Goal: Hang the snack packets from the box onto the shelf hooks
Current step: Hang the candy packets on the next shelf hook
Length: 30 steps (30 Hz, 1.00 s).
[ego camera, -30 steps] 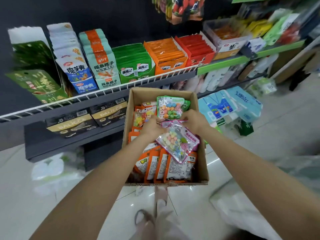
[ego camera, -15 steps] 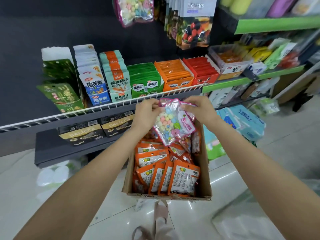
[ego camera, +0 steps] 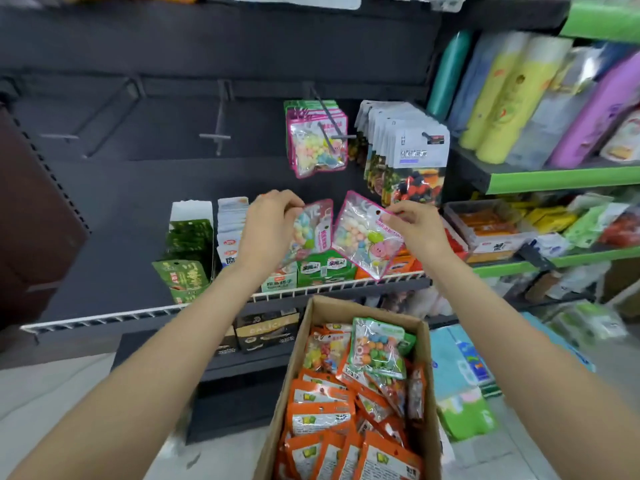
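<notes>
My left hand grips a pink-edged candy packet by its top. My right hand pinches the top corner of a second pink-edged candy packet, tilted beside the first. Both packets are raised in front of the shelf, below a hook where matching pink packets hang. The cardboard box lies low in the view, full of orange packets with a green candy packet on top.
Two bare hooks stick out to the left of the loaded one. White fruit-print packets hang to its right. A wire-fronted shelf of boxed snacks runs below. Green shelves with bottles stand at right.
Both hands rose from the box to shelf height. The bundle they held together is split: one packet in each hand, moved apart. The view tilted upward to the hooks.
</notes>
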Motion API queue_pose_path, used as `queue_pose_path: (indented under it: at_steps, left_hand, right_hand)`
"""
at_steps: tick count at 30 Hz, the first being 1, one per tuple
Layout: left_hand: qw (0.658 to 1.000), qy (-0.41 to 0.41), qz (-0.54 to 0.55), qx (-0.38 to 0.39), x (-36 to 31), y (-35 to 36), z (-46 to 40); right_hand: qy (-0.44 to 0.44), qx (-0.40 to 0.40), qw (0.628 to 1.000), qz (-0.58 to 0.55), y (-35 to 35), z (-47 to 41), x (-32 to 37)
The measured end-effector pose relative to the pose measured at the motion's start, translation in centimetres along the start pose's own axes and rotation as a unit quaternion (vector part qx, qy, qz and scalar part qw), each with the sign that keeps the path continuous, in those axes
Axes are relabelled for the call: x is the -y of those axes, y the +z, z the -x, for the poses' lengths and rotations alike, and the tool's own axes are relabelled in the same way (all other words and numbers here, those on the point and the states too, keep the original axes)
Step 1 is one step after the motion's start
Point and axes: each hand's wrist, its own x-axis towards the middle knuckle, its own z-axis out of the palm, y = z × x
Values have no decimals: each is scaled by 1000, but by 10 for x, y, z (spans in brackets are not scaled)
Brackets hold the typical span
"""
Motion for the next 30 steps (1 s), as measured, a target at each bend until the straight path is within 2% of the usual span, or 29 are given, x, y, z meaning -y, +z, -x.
queue_pose_path:
  at_steps: [6, 11, 17, 21, 30]
  left_hand:
    - [998, -29, -14, -61, -6, -17, -21]
    - [993, -48, -31, -99, -6, -30, -34]
    - [992, -21, -64, -106, -8, -38, -47]
    - [992, -12, -68, -108, -8, -40, -55]
    - [992, -11, -84, -95, -10, -33, -69]
  right_hand:
    - [-64, 26, 998, -13, 8, -35, 32]
    - [-70, 28, 996, -50, 26, -63, 60]
    - [-76, -18, 996, -38, 45, -81, 60]
    - [-83, -13, 995, -44, 50, -89, 56]
    - [-70, -41, 995, 62, 68, -130, 52]
